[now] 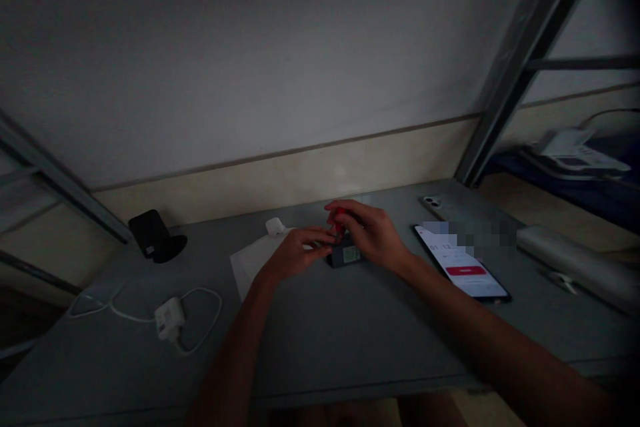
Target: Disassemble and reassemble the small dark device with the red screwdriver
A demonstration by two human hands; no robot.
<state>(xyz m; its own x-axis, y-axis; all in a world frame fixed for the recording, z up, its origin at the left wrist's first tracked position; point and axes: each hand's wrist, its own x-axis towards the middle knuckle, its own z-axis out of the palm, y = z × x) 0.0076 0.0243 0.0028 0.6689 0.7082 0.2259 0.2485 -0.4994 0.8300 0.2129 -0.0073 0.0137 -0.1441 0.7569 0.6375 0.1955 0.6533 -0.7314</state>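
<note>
A small dark box (345, 255) with a pale printed label on its front rests on the grey desk. My right hand (370, 230) is closed around a red-handled tool (340, 221), held upright over the box's top. Dim light and the fingers hide the tool's lower end, so its exact kind is unclear. From the left, my left hand (303, 250) reaches in with thumb and fingers at the box's left end, close to the tool. A white sheet of paper (247, 263) lies partly beneath the left forearm.
Behind the left hand sits a white earbud case (275, 226). Left are a black stand (153, 233) and a white charger with cable (170, 319). Right are a lit phone (465, 267), another phone (434, 205) and a grey cylinder (575, 260). Metal posts (520, 73) flank the desk.
</note>
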